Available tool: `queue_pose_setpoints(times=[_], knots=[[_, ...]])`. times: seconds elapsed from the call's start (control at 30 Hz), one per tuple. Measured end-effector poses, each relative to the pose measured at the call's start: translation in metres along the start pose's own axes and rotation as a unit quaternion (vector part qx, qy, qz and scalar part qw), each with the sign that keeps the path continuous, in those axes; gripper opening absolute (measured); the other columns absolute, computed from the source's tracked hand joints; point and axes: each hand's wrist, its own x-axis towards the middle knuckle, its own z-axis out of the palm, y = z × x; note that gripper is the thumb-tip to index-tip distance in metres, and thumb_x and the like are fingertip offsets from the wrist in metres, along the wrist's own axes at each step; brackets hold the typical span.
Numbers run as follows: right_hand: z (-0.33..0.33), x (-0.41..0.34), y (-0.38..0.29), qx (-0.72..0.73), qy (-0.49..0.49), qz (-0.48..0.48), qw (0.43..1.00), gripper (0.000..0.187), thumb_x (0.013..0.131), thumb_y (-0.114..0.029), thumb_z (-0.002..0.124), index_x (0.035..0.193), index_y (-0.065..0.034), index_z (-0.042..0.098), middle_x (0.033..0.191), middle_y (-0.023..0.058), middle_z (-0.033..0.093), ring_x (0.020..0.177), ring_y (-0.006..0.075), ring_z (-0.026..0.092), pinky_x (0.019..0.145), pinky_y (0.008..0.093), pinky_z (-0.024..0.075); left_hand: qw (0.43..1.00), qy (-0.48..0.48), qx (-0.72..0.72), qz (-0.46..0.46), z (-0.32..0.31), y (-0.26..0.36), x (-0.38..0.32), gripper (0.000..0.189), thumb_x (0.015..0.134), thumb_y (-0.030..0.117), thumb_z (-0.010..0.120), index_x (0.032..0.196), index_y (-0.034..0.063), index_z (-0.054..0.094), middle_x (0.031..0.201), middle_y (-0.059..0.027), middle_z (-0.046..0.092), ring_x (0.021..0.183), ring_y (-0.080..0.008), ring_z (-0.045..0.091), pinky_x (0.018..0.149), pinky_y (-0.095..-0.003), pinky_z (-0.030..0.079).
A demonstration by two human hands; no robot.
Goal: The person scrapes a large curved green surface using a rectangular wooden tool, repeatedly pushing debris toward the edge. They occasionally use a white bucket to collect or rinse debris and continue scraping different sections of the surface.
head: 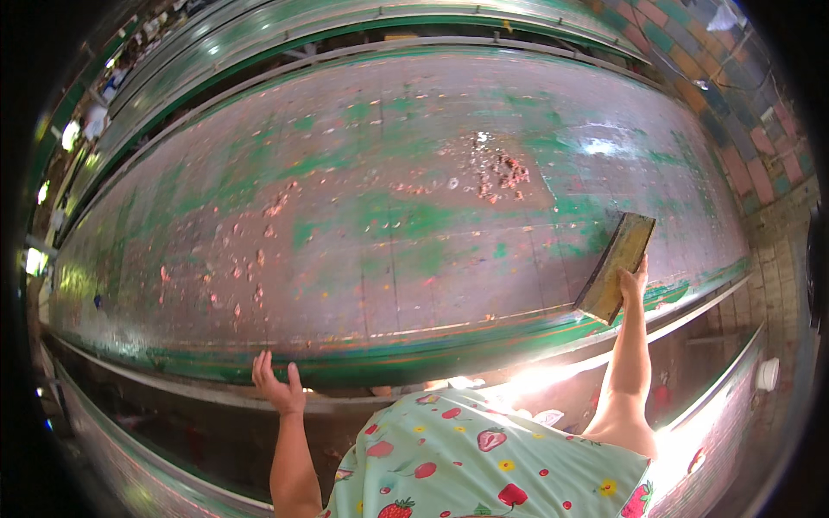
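My right hand (633,282) grips a wide wooden squeegee (618,259) with a dark blade along its left side. The squeegee stands tilted over the near right edge of a long green printing table (414,226), whose surface is wet and stained. My left hand (278,386) holds nothing; its fingers are apart at the near edge, left of my body. Small pink, wet clumps (505,175) lie in a patch right of the middle. More pink clumps (259,259) are scattered across the left part of the surface.
Another long green table (259,65) runs beyond this one, and a further surface (706,414) lies behind me. A metal rail (686,311) follows the near edge. Coloured paving (732,103) and a white container (768,374) are on the right. A person in white (96,122) is far left.
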Motion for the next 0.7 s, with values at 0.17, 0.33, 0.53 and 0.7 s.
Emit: queue_pose_setpoints(times=[0.17, 0.33, 0.53, 0.7], knots=[[0.045, 0.073, -0.038, -0.163, 0.029, -0.016, 0.986, 0.116, 0.076, -0.018, 0.089, 0.179, -0.0233, 0.035, 0.153, 0.0213, 0.071, 0.139, 0.0404, 0.069, 0.117, 0.0486, 0.0545, 0.997, -0.057, 0.03, -0.033, -0.003, 0.009, 0.005, 0.062, 0.101, 0.032, 0.079, 0.153, 0.0028, 0.062, 0.16, -0.0184, 0.059, 0.155, -0.0453, 0.048, 0.129, -0.0611, 0.035], [0.14, 0.118, -0.133, -0.142, -0.071, -0.083, 0.984, 0.12, 0.078, -0.019, 0.09, 0.181, -0.0273, 0.03, 0.152, 0.0192, 0.073, 0.136, 0.0406, 0.071, 0.116, 0.0488, 0.0556, 0.997, -0.071, 0.038, -0.02, -0.008, 0.01, 0.002, 0.061, 0.1, 0.03, 0.076, 0.153, 0.0016, 0.062, 0.159, -0.0182, 0.06, 0.156, -0.0451, 0.047, 0.13, -0.0606, 0.033], [0.261, 0.061, -0.215, -0.133, -0.2, -0.151, 0.959, 0.119, 0.083, -0.015, 0.091, 0.182, -0.0221, 0.027, 0.151, 0.0206, 0.073, 0.137, 0.038, 0.072, 0.117, 0.0465, 0.056, 0.996, -0.091, 0.023, -0.011, -0.013, 0.018, 0.009, 0.066, 0.099, 0.039, 0.076, 0.152, 0.0008, 0.063, 0.159, -0.0187, 0.06, 0.154, -0.0469, 0.049, 0.128, -0.062, 0.033], [0.335, -0.018, -0.273, -0.128, -0.194, -0.197, 0.952, 0.118, 0.083, -0.016, 0.09, 0.182, -0.0206, 0.026, 0.151, 0.0211, 0.073, 0.135, 0.0387, 0.073, 0.115, 0.0455, 0.0575, 0.998, -0.058, -0.033, 0.017, -0.016, 0.02, 0.015, 0.072, 0.102, 0.051, 0.07, 0.151, -0.0002, 0.062, 0.158, -0.0203, 0.061, 0.153, -0.0489, 0.049, 0.128, -0.0635, 0.032]])
